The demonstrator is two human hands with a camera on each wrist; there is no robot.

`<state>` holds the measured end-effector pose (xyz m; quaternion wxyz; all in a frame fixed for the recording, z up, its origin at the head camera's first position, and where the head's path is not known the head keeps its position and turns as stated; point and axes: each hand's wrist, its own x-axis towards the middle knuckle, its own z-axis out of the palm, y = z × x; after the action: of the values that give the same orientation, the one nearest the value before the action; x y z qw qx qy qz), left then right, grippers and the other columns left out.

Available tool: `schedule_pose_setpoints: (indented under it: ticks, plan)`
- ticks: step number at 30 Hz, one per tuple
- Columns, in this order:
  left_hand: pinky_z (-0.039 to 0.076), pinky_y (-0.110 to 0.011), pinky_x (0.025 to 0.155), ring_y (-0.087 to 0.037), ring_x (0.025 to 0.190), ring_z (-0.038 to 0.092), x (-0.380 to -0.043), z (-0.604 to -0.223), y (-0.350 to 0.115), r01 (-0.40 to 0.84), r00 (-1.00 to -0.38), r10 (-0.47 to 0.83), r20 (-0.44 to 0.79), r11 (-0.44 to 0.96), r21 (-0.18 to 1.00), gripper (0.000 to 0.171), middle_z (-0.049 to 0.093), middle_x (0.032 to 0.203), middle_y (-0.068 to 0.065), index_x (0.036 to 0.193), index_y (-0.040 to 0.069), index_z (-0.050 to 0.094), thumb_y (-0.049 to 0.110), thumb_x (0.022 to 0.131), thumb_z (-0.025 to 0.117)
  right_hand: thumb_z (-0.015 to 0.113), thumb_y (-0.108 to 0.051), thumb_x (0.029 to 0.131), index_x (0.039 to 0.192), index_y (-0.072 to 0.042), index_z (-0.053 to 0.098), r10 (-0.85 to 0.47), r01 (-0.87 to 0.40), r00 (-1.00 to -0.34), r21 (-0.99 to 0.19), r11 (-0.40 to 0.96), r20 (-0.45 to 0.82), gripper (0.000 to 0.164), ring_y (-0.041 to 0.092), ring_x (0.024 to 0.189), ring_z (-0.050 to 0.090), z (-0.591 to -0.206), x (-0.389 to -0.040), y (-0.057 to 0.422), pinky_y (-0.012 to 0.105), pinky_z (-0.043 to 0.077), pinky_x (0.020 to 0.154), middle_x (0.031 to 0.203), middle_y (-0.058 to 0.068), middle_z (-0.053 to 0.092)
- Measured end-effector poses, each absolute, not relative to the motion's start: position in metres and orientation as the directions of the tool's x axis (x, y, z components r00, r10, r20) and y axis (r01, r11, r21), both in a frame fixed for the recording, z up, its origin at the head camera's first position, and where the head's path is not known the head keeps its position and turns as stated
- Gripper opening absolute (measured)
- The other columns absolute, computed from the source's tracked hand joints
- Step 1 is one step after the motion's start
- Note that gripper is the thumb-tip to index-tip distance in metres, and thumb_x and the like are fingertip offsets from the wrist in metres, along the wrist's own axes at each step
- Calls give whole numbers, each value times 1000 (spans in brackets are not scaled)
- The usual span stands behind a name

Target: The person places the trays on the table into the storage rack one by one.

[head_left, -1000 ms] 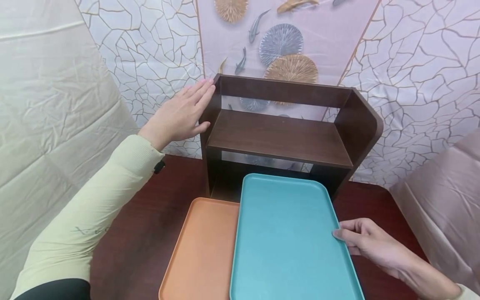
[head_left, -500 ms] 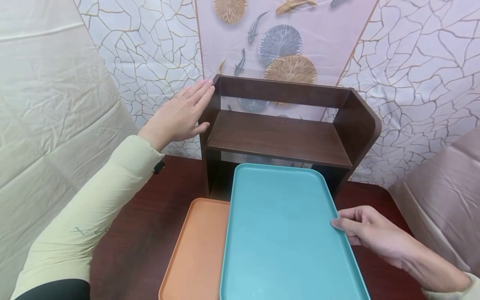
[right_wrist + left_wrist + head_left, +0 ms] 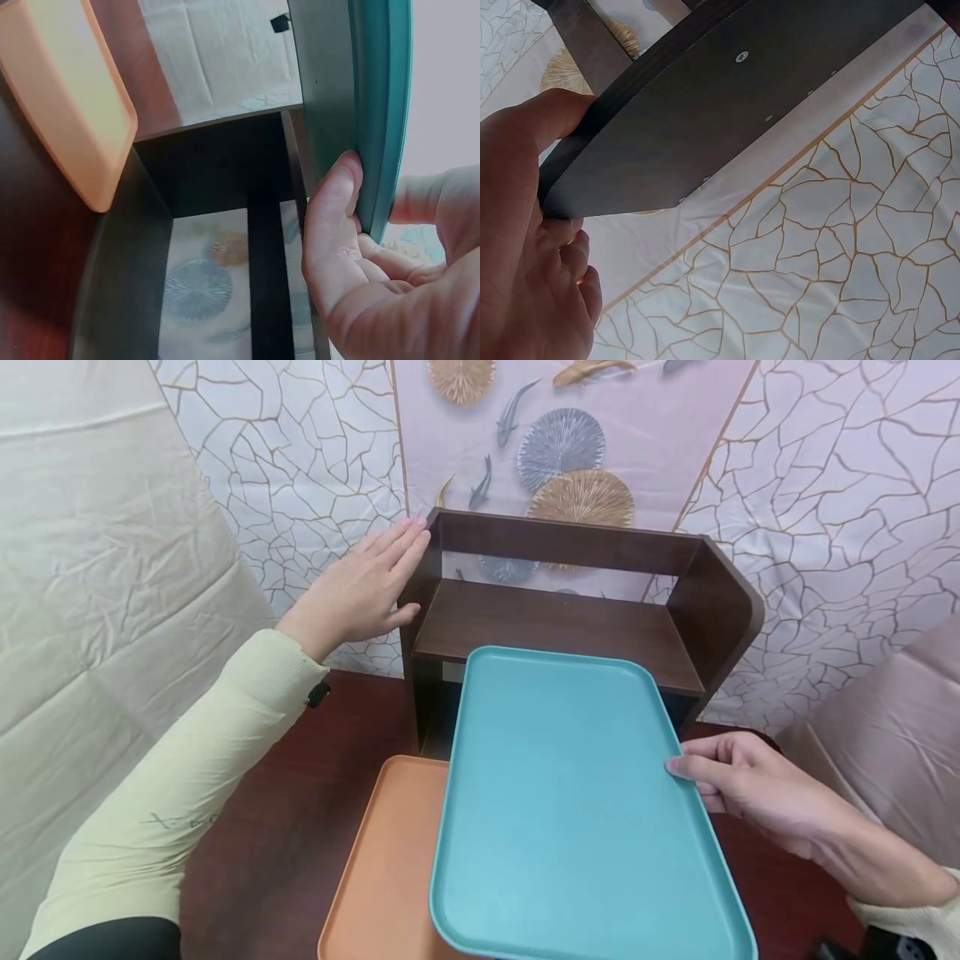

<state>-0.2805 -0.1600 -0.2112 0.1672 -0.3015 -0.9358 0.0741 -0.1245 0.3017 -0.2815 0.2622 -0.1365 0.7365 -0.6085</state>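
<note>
My right hand [image 3: 750, 789] pinches the right edge of a teal tray [image 3: 577, 802], thumb on top and fingers underneath. The tray is raised in front of a dark brown two-tier shelf [image 3: 555, 618], and its far end overlaps the upper board's front edge in the head view. From the right wrist view, the hand [image 3: 375, 270] has the teal tray's rim [image 3: 382, 112] between thumb and fingers. Against the top of the shelf's left side panel [image 3: 682, 112] rests my left hand [image 3: 367, 581], its fingers straight and the thumb spread lower down.
An orange tray [image 3: 390, 860] lies on the dark red table [image 3: 262, 827] before the shelf, partly covered by the teal one. Pale cloth [image 3: 105, 610] hangs at the left, pinkish cloth [image 3: 892, 727] at the right. A patterned backdrop [image 3: 300, 460] stands behind.
My right hand has lifted the teal tray up and toward the shelf, its far end now hiding most of the lower opening. The left hand and the orange tray have stayed put.
</note>
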Motion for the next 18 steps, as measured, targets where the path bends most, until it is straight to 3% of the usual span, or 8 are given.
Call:
schedule_pose_setpoints:
  ticks: [8,14,18]
  plan:
    - [12,-51,136,-35,167,8,-280,-210,-160,537,-763,587,272,809,-239,87,6,179,-19,168,-3,8,36,106,56,49,-11,110,113,2,73,-430,85,-871,-934,348,-239,26,15,96,80,-260,-154,287,35,67,87,102,4,81]
    - [13,-50,136,-35,167,9,-280,-211,-161,542,-755,594,277,804,-244,87,7,179,-19,168,-3,10,35,106,56,51,-13,109,129,16,61,-348,81,-909,-914,397,-232,36,11,95,80,-252,-178,270,31,66,87,99,0,81]
    - [15,-51,136,-34,167,9,-280,-212,-161,543,-753,595,281,803,-244,86,8,179,-19,168,-3,9,34,106,56,50,-14,109,133,20,55,-321,85,-917,-903,421,-236,42,8,95,78,-248,-196,259,29,65,89,98,-3,80]
